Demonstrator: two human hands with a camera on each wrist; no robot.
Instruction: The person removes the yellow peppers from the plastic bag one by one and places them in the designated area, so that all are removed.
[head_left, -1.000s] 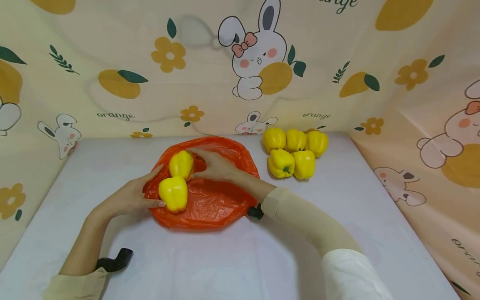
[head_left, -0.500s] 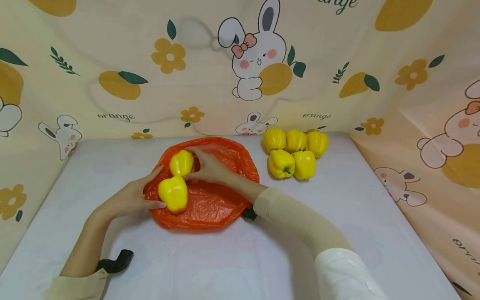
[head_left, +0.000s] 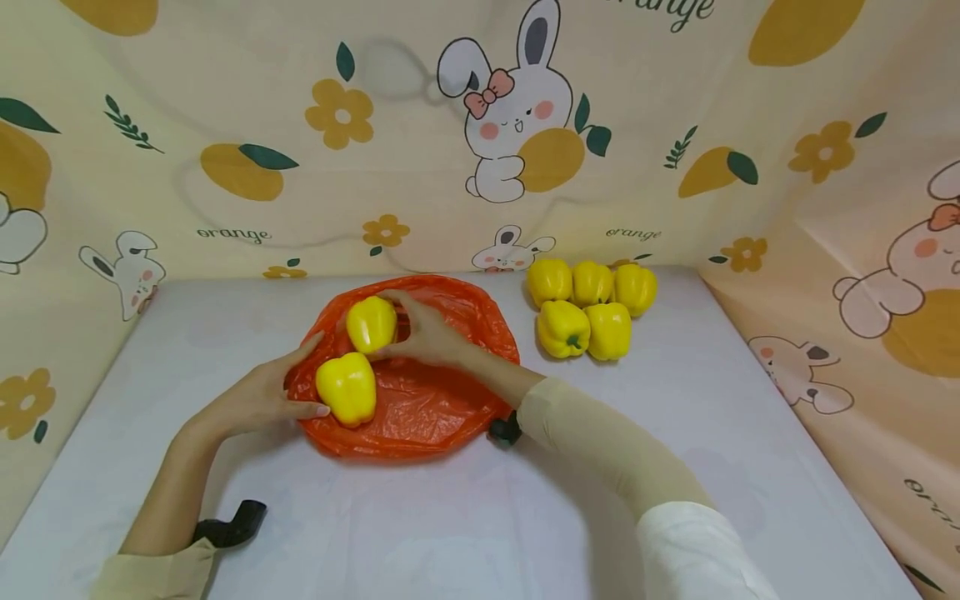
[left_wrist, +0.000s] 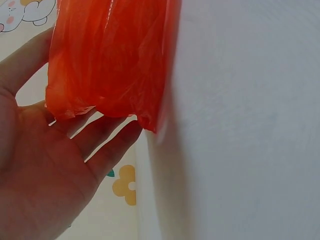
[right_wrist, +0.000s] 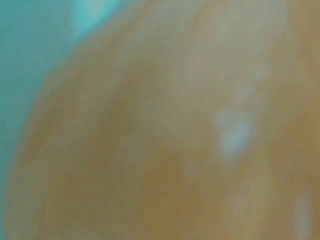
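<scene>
An orange-red plastic bag (head_left: 427, 408) lies spread on the table with two yellow bell peppers in it. My right hand (head_left: 431, 333) grips the rear bell pepper (head_left: 371, 325) from its right side, thumb and fingers around it. The nearer bell pepper (head_left: 347, 389) sits at the bag's left side. My left hand (head_left: 262, 400) rests against the bag's left edge, its thumb close to that nearer pepper. In the left wrist view the left hand (left_wrist: 45, 165) has its fingers extended and spread against the outside of the bag (left_wrist: 110, 60). The right wrist view is too blurred to read.
Several more yellow bell peppers (head_left: 588, 308) stand grouped at the back right of the white table (head_left: 435, 525). A cream cloth printed with rabbits (head_left: 517, 108) hangs behind and along the sides. Black wrist mounts (head_left: 232, 525) show below both hands.
My right hand has shifted the rear bell pepper slightly to the right and back, apart from the nearer one. The left hand has stayed in place.
</scene>
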